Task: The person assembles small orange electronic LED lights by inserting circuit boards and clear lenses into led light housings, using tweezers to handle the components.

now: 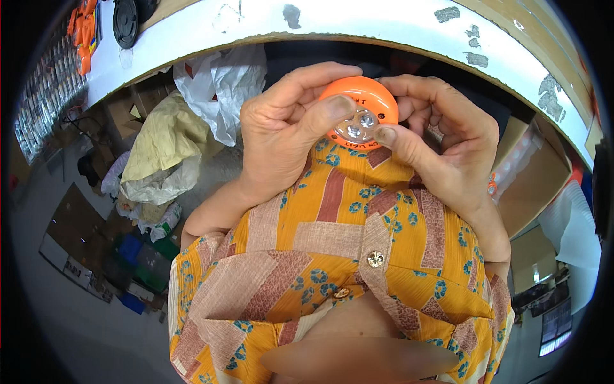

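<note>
An orange round LED puck light is held up between both hands, its face with several clear bulbs turned toward me. My left hand grips the light's left side, thumb across the face and fingers behind the rim. At the right rim, my right hand pinches the light, its thumb tip beside the bulbs and its fingers curled behind. The back of the light is hidden.
A white worktable with worn patches curves across the top. Orange parts and a black round piece lie on it at the left. Plastic bags hang below; cardboard boxes stand at the right.
</note>
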`<state>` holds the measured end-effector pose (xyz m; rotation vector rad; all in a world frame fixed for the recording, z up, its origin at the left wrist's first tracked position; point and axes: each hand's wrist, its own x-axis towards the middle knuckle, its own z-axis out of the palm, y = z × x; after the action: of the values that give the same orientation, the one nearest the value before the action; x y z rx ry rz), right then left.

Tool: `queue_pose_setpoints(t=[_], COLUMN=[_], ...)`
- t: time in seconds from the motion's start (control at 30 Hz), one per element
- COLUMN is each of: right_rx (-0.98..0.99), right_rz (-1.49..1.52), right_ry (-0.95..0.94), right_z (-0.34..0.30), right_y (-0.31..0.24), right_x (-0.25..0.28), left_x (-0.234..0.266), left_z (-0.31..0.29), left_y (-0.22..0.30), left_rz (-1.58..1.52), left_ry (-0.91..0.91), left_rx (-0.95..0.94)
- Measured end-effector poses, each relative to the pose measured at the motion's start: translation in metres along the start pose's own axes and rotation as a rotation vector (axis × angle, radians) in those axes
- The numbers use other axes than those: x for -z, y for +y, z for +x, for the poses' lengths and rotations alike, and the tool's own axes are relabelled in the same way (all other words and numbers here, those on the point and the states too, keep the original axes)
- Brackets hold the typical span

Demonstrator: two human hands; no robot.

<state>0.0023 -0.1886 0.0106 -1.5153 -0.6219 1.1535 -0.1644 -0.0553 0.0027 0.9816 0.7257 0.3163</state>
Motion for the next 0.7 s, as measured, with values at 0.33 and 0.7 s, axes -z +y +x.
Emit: queue_pose_setpoints(t=[0.33,0.7], right_rx=[-0.011,0.454], right_rz=[0.108,-0.239], right_ry=[-0.036,-0.138], right_z=[0.001,0.011], right_y=[0.013,0.002], right_x=[-0.003,0.001], left_x=[0.000,0.015], left_z=[-0.006,-0.012], left_y=[0.004,0.010], left_rz=[0.323,0.658], left_ry=[0.018,-0.193], left_rx=[-0.069,-0.525])
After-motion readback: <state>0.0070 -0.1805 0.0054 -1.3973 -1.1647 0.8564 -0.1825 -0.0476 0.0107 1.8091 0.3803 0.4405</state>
